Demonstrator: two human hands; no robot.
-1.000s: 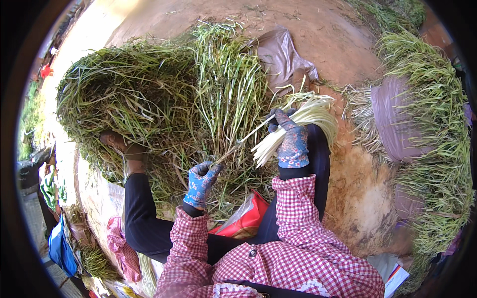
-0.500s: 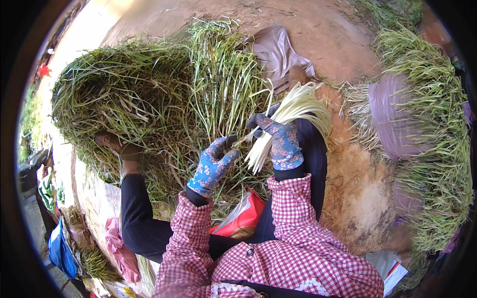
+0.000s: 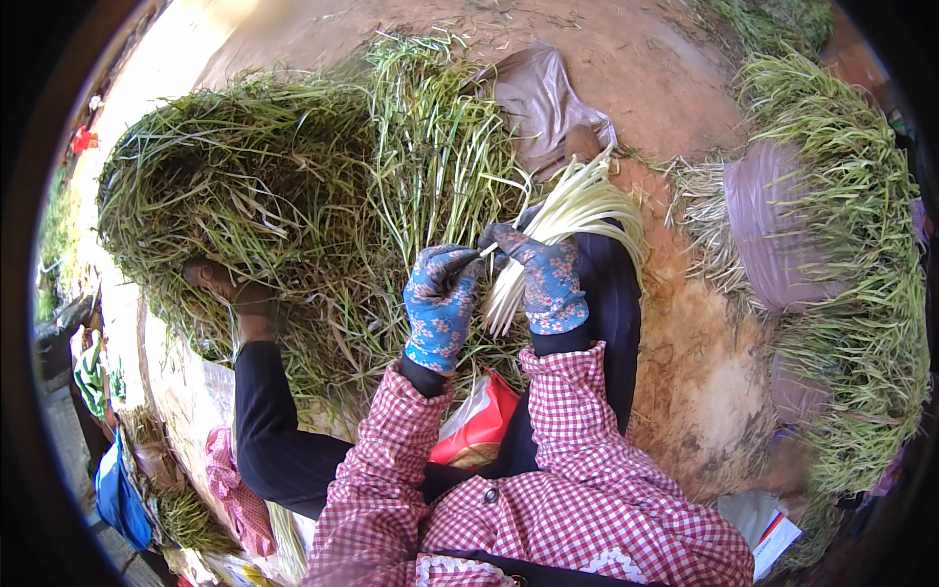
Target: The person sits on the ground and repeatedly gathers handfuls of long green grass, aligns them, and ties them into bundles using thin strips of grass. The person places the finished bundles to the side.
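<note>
My right hand (image 3: 546,279), in a blue flowered glove with dark fingers, is closed round a bunch of pale, peeled stalks (image 3: 592,205). Their cut-looking ends fan out below the palm, and the long ends droop over my knee. Close beside it, my left hand (image 3: 440,298) in a matching glove pinches the end of one pale stalk (image 3: 489,250) between thumb and fingers. The fingertips of both hands almost meet there. Just beyond the hands lies a loose row of green stalks (image 3: 440,166), leafy ends pointing away.
A large heap of green and dry leaves (image 3: 235,186) covers the floor at left. At right stands a big bundle of greens (image 3: 851,245) wrapped in purplish plastic (image 3: 778,230). A plastic sheet (image 3: 548,103) lies ahead, and a red bag (image 3: 479,430) between my legs.
My left hand has moved right and up toward my right hand, and its fingers have closed from a looser hold into a pinch on the stalk. The right hand keeps the bunch.
</note>
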